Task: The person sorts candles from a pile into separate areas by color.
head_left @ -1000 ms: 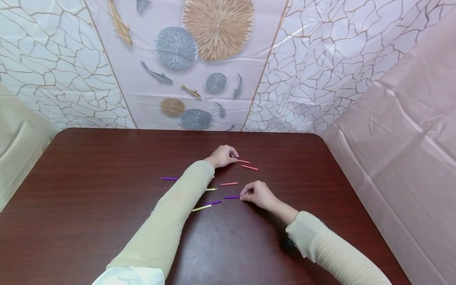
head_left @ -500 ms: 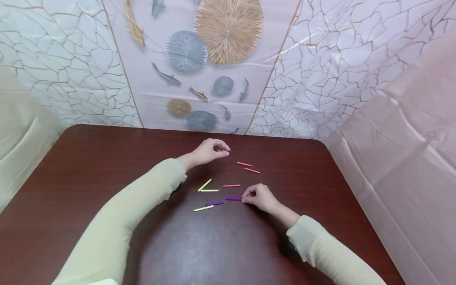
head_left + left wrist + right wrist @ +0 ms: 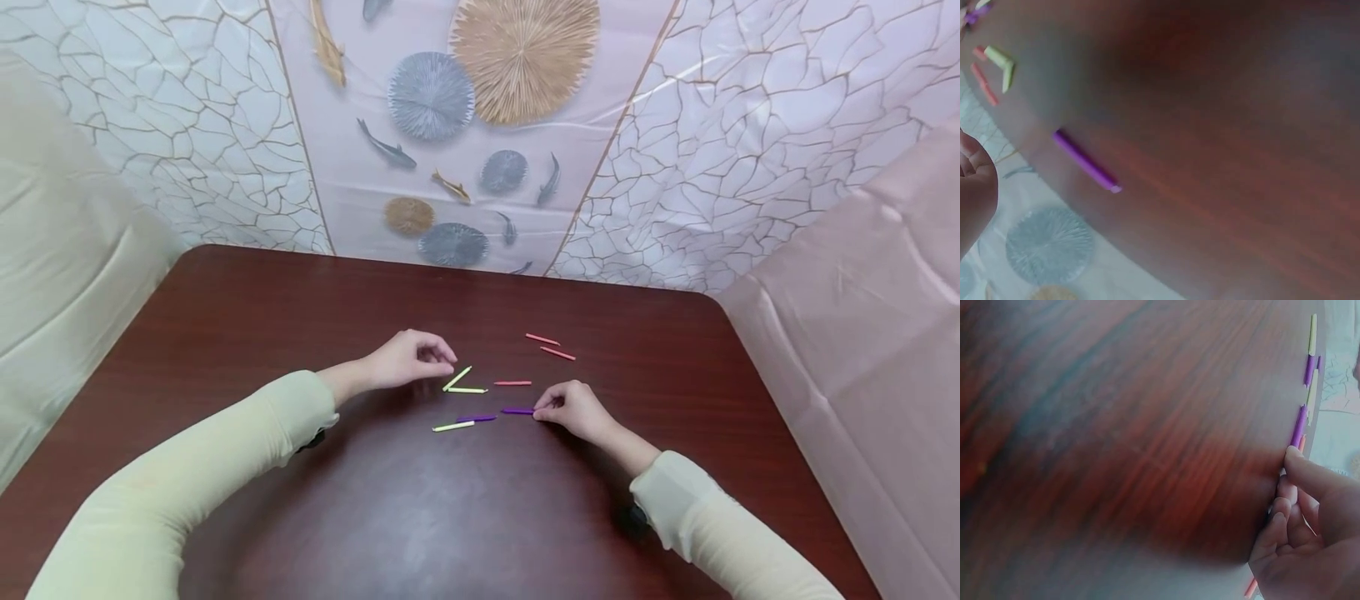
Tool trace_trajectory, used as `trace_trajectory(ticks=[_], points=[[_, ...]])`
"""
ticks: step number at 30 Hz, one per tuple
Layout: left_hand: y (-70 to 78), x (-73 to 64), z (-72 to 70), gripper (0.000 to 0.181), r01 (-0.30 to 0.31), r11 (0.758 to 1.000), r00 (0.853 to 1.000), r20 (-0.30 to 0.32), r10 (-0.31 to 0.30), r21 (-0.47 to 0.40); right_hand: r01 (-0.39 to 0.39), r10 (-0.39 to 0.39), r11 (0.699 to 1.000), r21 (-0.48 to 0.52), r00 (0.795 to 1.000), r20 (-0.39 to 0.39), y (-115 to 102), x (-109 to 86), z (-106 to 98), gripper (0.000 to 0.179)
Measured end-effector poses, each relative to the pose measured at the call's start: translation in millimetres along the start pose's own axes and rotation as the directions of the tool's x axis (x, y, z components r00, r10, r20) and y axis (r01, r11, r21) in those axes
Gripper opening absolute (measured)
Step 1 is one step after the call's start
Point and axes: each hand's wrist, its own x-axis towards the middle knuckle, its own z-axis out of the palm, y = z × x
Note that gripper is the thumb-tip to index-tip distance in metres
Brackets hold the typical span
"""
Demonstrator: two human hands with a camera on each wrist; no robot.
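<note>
My right hand (image 3: pixel 577 410) pinches one end of a thin purple stick (image 3: pixel 517 411), crayon-like, between thumb and forefinger; it lies at table level. In the right wrist view that purple stick (image 3: pixel 1298 428) points away from the fingertips. Loosely bent and holding nothing, my left hand (image 3: pixel 408 360) hovers beside two yellow sticks, one slanted (image 3: pixel 457 378) and one level (image 3: pixel 467 390), that meet in a V. Another purple stick (image 3: pixel 1087 161) shows in the left wrist view, where part of the left hand (image 3: pixel 975 190) is at the edge; the head view hides that stick.
Two pink-red sticks, an upper (image 3: pixel 542 339) and a lower (image 3: pixel 558 353), lie nearly parallel farther back. A third pink-red stick (image 3: pixel 513 383) sits between the hands. Closer in, a purple stick (image 3: pixel 477 418) touches or nearly touches a yellow stick (image 3: pixel 453 426). Patterned cloth (image 3: pixel 450 125) hangs behind the table.
My left hand has let go of the farthest pink-red stick and come back leftward and nearer, beside the yellow V. My right hand keeps its pinch on the purple stick. The head view has shifted slightly.
</note>
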Motion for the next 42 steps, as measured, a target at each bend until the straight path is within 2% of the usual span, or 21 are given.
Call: trace_trajectory(ticks=[5,9,16,22,28,31,42], points=[[-6.4,-15.3,8.4,0.019,0.037,0.998,0.999,0.040,-0.035,-0.048,-0.004,0.004,1.000,-0.009,1.000,-0.002,1,-0.8,-1,0.004],[-13.4,-23.5,17.5,0.018,0.027,0.998,0.998,0.065,-0.023,-0.064,-0.014,0.013,1.000,-0.010,1.000,-0.009,1,-1.0,-1,0.005],[-24.9,-35.1,37.9,0.014,-0.015,1.000,0.997,0.071,0.014,0.002,-0.007,0.007,1.000,-0.019,1.000,-0.010,3,-0.4,-3,0.005],[-22.9,-38.0,51.7,0.014,0.009,0.998,0.999,0.051,-0.013,0.067,0.009,-0.009,1.000,-0.022,1.000,-0.001,5,-1.5,-4,0.004],[-22.2,-36.9,55.3,0.008,0.025,0.984,0.999,0.027,-0.031,0.179,0.010,-0.010,1.000,-0.027,1.000,-0.002,4,-0.5,-4,0.005],[-22.1,-36.9,54.9,0.006,0.026,0.978,0.999,0.016,-0.030,0.208,0.008,-0.008,1.000,-0.027,1.000,-0.003,2,0.2,-4,0.005],[-21.3,-40.0,52.8,0.003,0.047,0.973,0.999,0.004,-0.049,0.226,0.009,-0.009,1.000,-0.018,1.000,0.002,1,1.2,-2,0.005]])
